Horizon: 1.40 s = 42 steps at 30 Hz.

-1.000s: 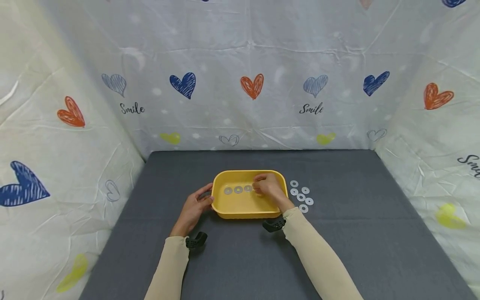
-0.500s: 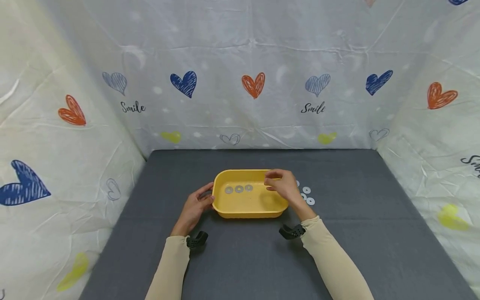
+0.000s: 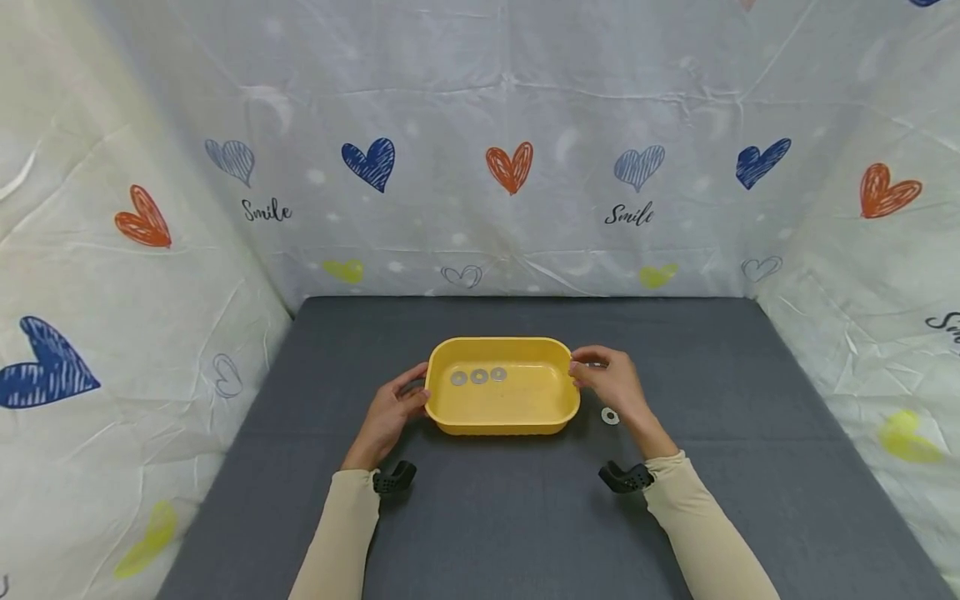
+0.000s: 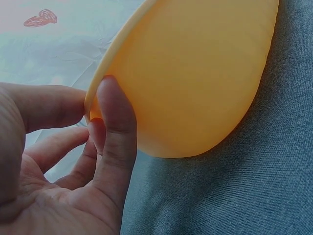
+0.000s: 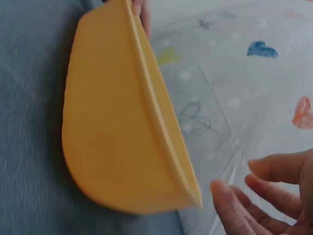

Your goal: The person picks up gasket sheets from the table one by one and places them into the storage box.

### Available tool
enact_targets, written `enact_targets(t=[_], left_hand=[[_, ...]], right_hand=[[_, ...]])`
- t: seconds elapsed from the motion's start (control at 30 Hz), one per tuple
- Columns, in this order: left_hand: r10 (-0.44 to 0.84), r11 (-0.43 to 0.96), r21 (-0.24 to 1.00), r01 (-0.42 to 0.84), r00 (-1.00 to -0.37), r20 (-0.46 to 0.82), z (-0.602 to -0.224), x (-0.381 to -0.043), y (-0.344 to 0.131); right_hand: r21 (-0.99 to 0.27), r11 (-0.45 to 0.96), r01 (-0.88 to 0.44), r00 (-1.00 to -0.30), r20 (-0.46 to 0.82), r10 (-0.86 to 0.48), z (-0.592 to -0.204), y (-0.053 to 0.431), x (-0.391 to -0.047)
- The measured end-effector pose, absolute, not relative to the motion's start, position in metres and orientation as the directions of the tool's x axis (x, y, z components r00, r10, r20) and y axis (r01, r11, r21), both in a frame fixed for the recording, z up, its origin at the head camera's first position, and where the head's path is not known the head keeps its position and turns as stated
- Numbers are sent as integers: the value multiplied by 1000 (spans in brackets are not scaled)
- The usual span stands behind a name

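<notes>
1. Here was your yellow tray (image 3: pixel 525 408), upright and mid-scene, with three flat washers (image 3: pixel 474 377) lined up on its floor, left of centre and towards the far wall, probably spaced so that none overlapped.
2. And look at your left hand (image 3: pixel 384 421): it pinched the tray at its left end, thumb against the outer side, most likely to stop the tray sliding.
3. Over at the other end, your right hand (image 3: pixel 617 385) had its fingers loosely bent and parted, apart from the rim in the right wrist view, with nothing visible between them.
4. Just off that end lay a lone washer (image 3: pixel 604 414), flat and within easy reach; a pale sliver behind your right fingers was too hidden to tell.
5. Beneath it all, the dark surface (image 3: pixel 480 517) carried everything, its cloth likely adding some grip, while a heart-printed backdrop (image 3: pixel 420 225) rose behind.
</notes>
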<state>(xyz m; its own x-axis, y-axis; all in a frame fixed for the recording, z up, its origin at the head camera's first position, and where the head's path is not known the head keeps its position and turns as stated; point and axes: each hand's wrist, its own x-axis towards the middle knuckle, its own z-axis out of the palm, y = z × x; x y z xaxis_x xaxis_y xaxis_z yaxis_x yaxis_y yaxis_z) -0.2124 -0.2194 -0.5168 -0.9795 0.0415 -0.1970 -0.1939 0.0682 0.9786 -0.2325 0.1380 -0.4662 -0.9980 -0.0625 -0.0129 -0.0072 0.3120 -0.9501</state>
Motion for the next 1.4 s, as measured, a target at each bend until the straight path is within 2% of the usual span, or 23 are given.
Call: enact_targets(t=[0.47,0.8,1.13,1.4], left_hand=[[43,61,977,-202,-978,-205,-515,-211,-218],[45,70,978,-196,-979,-199,-515,-211,-218],[49,63,980,-187,-981,-190,-514,-210,-219],[40,79,979,-187,-981,-190,-516,-211,-218]], right_hand=[[-924,373,-89,-996,79,-42,-476,183,-238],[-831,547,-95,-994,109,-7,-486,204,-248],[-795,599,-92,-993,122,9,-496,223,-256],[-777,626,-57,-998,70,-3,-510,231,-262]])
